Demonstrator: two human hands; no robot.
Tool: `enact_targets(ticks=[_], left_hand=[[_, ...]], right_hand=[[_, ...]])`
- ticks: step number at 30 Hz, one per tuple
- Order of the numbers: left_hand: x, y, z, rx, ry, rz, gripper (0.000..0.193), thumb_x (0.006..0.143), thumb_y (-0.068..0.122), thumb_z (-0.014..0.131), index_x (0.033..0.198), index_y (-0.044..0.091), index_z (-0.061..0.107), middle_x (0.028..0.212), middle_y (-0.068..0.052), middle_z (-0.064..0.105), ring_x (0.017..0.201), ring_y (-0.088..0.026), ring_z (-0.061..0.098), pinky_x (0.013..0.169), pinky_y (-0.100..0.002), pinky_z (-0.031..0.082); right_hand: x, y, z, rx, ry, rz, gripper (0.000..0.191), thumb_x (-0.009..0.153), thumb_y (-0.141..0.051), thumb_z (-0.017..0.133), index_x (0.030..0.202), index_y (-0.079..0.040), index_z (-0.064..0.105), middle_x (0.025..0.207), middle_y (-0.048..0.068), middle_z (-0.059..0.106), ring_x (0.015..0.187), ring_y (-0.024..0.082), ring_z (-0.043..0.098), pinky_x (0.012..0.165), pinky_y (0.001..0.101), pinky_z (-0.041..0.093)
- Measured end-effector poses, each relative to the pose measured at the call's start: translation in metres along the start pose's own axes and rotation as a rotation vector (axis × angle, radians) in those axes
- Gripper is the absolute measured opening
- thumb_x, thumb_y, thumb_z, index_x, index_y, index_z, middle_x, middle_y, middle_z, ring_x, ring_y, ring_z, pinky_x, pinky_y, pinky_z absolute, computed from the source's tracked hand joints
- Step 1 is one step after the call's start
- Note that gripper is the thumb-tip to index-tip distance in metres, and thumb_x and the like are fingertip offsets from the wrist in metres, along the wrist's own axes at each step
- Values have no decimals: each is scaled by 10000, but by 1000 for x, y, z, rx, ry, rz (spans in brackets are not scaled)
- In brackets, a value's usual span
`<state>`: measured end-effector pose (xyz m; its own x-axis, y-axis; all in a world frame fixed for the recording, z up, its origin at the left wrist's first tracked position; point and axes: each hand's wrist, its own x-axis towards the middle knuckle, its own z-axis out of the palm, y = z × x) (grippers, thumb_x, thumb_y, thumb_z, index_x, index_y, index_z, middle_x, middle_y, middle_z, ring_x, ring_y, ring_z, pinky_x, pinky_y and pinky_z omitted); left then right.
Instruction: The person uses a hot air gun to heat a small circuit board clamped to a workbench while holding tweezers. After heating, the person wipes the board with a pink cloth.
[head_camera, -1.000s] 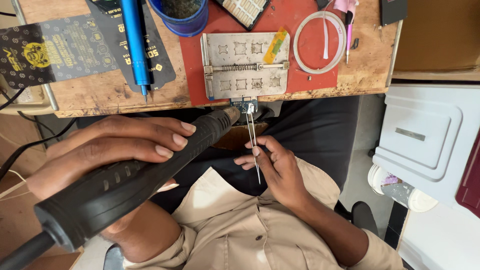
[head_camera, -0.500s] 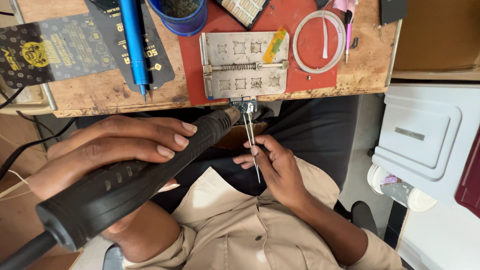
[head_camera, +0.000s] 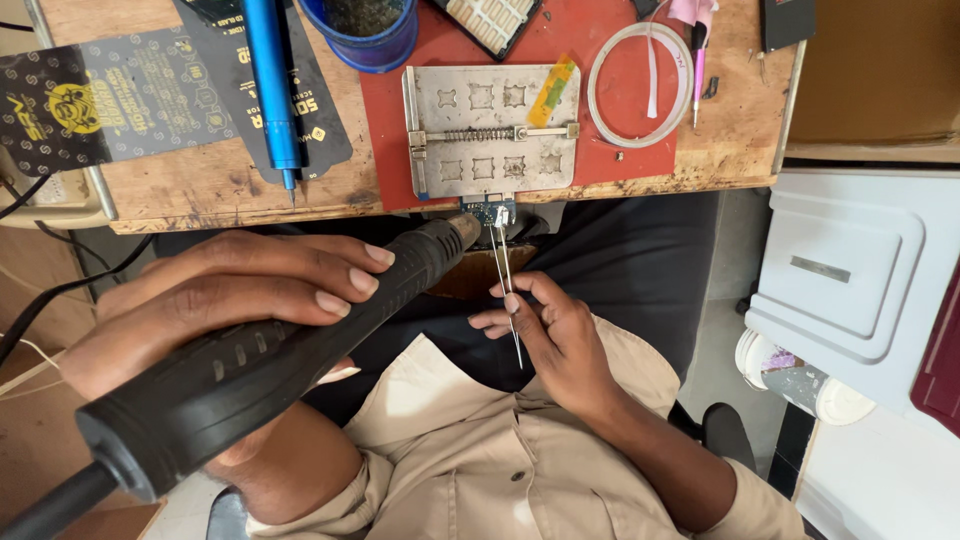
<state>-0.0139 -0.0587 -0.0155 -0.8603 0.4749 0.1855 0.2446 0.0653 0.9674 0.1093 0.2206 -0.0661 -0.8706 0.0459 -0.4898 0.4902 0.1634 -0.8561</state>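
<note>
Head view is looking straight down, and the wooden workbench (head_camera: 200, 185) is filling the top, with a red mat (head_camera: 620, 160) lying on it and a grey metal board holder (head_camera: 490, 130) sitting on the mat. Below the bench edge, the left hand (head_camera: 240, 295) is wrapping its fingers closed around the black hot-air handpiece (head_camera: 270, 350), whose metal nozzle is pointing up at the small circuit board (head_camera: 490, 212) clamped at the holder's lower edge. The right hand (head_camera: 555, 335) is pinching the thin metal tweezers (head_camera: 505, 275) narrowly between thumb and fingertips, and their tips are touching the board just beside the nozzle. A blue pen-shaped tool (head_camera: 270, 85) is lying on a dark printed card (head_camera: 150, 95) at the left; a blue cup (head_camera: 365, 30) and a coil of clear tubing (head_camera: 640, 85) are resting further back. To my eye, doing this well means keeping the nozzle close but off the board, holding the tweezers light and steady, and lifting only once the part loosens freely.
</note>
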Motion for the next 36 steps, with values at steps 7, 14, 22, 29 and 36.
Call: enact_targets(ticks=[7, 14, 22, 29, 36], left_hand=[[18, 13, 1, -9, -35, 151, 337, 1052, 303, 582, 1059, -28, 646, 1028, -194, 703, 961, -273, 765, 863, -361, 668], [29, 20, 6, -19, -32, 188, 330, 1060, 281, 574, 1040, -43, 635, 1003, -211, 697, 944, -298, 769, 874, -393, 676], [2, 0, -1, 12, -23, 125, 357, 1034, 296, 565, 1034, -52, 646, 979, -218, 707, 923, -279, 763, 820, -361, 663], [-2, -6, 0, -48, -20, 137, 368, 1064, 308, 557, 1071, -51, 636, 1024, -216, 707, 930, -281, 771, 856, -358, 670], [16, 16, 1, -15, -23, 158, 333, 1063, 284, 581, 1053, -43, 640, 1023, -207, 702, 949, -288, 767, 866, -373, 667]], right_hand=[[1, -3, 1, -66, 16, -9, 234, 1068, -144, 490, 1158, 44, 597, 922, 142, 820, 825, 164, 803, 741, 288, 611], [1, -6, 0, -170, 56, -19, 209, 1049, -130, 515, 1155, 26, 605, 908, 127, 822, 820, 173, 819, 728, 279, 624], [1, -8, 1, -232, 66, -12, 204, 1042, -131, 519, 1153, 18, 604, 905, 123, 824, 828, 171, 820, 695, 282, 618], [1, -9, 0, -204, 81, -28, 203, 1051, -129, 525, 1158, 22, 607, 884, 123, 819, 812, 180, 820, 717, 272, 624], [1, -9, 2, -189, 68, -18, 207, 1045, -124, 524, 1159, 27, 608, 881, 116, 822, 808, 173, 824, 706, 271, 622]])
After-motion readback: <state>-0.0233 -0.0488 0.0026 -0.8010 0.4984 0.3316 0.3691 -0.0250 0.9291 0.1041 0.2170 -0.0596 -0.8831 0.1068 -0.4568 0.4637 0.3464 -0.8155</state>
